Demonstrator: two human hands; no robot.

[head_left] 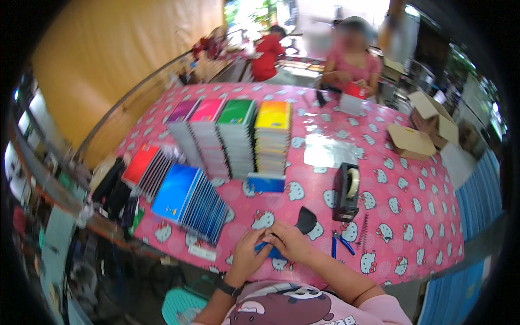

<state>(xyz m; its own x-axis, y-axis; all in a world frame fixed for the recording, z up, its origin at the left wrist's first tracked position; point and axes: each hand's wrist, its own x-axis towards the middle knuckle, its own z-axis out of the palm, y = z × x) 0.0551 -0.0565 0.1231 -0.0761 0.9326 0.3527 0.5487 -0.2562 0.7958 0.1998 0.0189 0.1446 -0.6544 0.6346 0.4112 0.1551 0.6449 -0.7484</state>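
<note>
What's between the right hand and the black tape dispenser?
Head view: a dark piece with a curved edge lies on the table between the right hand and the black tape dispenser.

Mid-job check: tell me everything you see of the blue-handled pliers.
The blue-handled pliers have two bright blue, plastic-looking handles and a short, metal-looking head. They lie on the pink printed tablecloth, head toward the far side, handles spread apart toward the person. They sit nearer than the black tape dispenser and left of a dark wire coil. Neither the left hand nor the right hand touches them. Their tips are too small to judge.
</note>
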